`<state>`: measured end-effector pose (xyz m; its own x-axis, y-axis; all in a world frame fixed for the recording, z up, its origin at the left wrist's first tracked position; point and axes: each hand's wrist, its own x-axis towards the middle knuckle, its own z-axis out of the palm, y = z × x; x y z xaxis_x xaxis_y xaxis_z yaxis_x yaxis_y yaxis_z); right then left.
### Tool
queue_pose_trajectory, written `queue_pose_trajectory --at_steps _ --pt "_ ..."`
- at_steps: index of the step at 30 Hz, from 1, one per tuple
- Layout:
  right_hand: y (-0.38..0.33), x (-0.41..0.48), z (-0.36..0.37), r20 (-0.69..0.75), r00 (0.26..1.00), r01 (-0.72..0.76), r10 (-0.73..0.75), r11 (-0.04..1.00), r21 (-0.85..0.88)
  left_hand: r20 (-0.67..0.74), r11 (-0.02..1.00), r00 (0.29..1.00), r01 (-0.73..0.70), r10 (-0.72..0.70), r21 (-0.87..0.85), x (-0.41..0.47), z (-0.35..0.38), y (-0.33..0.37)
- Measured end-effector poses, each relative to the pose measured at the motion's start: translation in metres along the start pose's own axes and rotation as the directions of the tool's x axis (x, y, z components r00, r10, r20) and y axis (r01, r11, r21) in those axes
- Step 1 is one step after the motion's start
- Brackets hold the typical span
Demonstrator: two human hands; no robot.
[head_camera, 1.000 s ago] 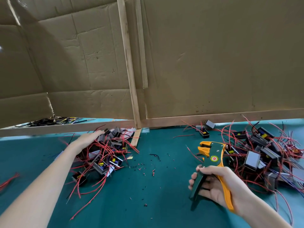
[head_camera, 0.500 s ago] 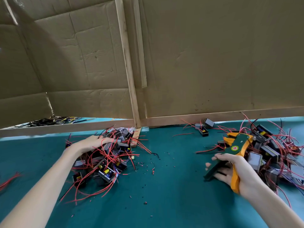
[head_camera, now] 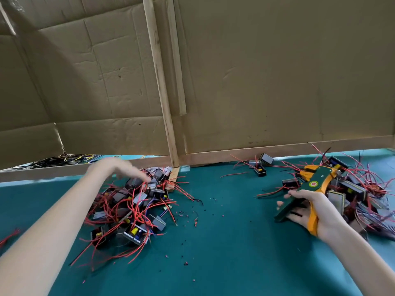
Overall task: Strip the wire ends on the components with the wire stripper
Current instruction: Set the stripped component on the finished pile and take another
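1. Right hand point(head_camera: 314, 212): grips the wire stripper point(head_camera: 310, 186). The orange handle lies in the palm and the fingers reach round the green handle. The two handles stand spread apart.
2. Wire stripper: its orange-and-green head points away from the grip, up and to the right. The head sits over the near edge of the right pile of components point(head_camera: 352, 193).
3. Right pile of components: small black and grey blocks trailing red wires, just beyond and to the right of the gripping hand.
4. Left hand point(head_camera: 119, 167): blurred, held over the far edge of the left pile of components point(head_camera: 132, 206). Fingers point down toward the pile. Whether they grasp anything cannot be told.
5. Left pile of components: well apart from the grip, across a bare stretch of teal table point(head_camera: 224, 248).
6. Insulation scraps point(head_camera: 195, 221): red and black specks on the table, between the left pile and the grip.
7. Loose components point(head_camera: 259, 166): a few lie beyond the grip and to its left, against the wooden rail point(head_camera: 235, 151).
8. Cardboard wall point(head_camera: 267, 71): rises behind the rail, braced by a wooden post point(head_camera: 160, 82).
9. Black and yellow wires point(head_camera: 62, 160): heaped behind the rail, beyond the left hand.
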<state>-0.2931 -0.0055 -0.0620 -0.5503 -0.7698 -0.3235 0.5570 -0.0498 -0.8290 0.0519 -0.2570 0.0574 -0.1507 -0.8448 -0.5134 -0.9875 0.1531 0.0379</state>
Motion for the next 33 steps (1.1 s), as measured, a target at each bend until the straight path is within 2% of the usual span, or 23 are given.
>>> queue_pose_trajectory --at_steps 2,4,5,9,11,15,17,18,19,20,21,22,23,26,28,33 --pt "-0.002 0.000 -0.004 -0.005 1.000 0.014 -0.014 1.000 0.004 -0.267 0.998 0.963 -0.047 0.035 -0.040 0.008 -0.005 0.019" --pt "0.000 -0.001 -0.005 0.001 1.000 0.014 -0.014 1.000 0.008 -0.491 0.997 0.869 -0.075 0.070 0.009 0.022 0.004 0.041" --pt "0.002 -0.002 -0.005 0.014 1.000 0.011 -0.011 1.000 0.007 -0.513 0.996 0.854 -0.068 0.084 0.051 0.029 0.014 0.050" --pt "0.007 -0.008 -0.003 0.125 0.991 -0.045 0.040 0.998 0.034 -0.368 0.958 0.929 0.086 0.022 0.274 0.056 0.048 0.073" --pt "0.009 -0.012 0.002 0.171 0.983 -0.076 0.067 0.996 0.045 -0.377 0.935 0.925 0.105 0.033 0.339 0.061 0.053 0.076" --pt "0.014 -0.020 0.011 0.203 0.977 -0.075 0.068 0.997 0.029 -0.503 0.950 0.852 0.024 0.144 0.313 0.058 0.051 0.080" --pt "0.016 -0.024 0.014 0.221 0.974 -0.064 0.060 0.998 0.010 -0.618 0.973 0.755 -0.122 0.220 0.198 0.051 0.047 0.082" --pt "0.016 -0.025 0.016 0.231 0.971 -0.058 0.056 0.998 0.002 -0.669 0.964 0.703 -0.251 0.241 0.084 0.045 0.044 0.085" --pt "0.017 -0.027 0.017 0.243 0.969 -0.054 0.053 0.999 -0.001 -0.701 0.910 0.672 -0.406 0.240 -0.077 0.038 0.042 0.088" --pt "0.018 -0.029 0.019 0.256 0.965 -0.052 0.050 0.999 -0.001 -0.706 0.797 0.672 -0.543 0.223 -0.265 0.030 0.040 0.092" --pt "0.019 -0.030 0.020 0.270 0.961 -0.052 0.050 0.999 0.001 -0.680 0.632 0.704 -0.626 0.206 -0.456 0.019 0.040 0.096" --pt "0.020 -0.032 0.021 0.285 0.957 -0.053 0.050 0.999 0.004 -0.635 0.449 0.743 -0.650 0.210 -0.613 0.008 0.042 0.100" --pt "0.021 -0.033 0.022 0.299 0.953 -0.056 0.051 0.998 0.008 -0.590 0.308 0.773 -0.634 0.232 -0.709 -0.002 0.045 0.104" --pt "0.022 -0.036 0.024 0.334 0.941 -0.068 0.063 0.998 0.004 -0.509 0.081 0.806 -0.554 0.301 -0.829 -0.023 0.068 0.116" --pt "0.024 -0.038 0.025 0.343 0.937 -0.070 0.068 0.998 -0.004 -0.489 0.016 0.801 -0.526 0.345 -0.850 -0.030 0.085 0.121" --pt "0.028 -0.040 0.026 0.377 0.923 -0.073 0.079 0.997 -0.031 -0.514 0.103 0.740 -0.607 0.433 -0.788 -0.042 0.107 0.125"
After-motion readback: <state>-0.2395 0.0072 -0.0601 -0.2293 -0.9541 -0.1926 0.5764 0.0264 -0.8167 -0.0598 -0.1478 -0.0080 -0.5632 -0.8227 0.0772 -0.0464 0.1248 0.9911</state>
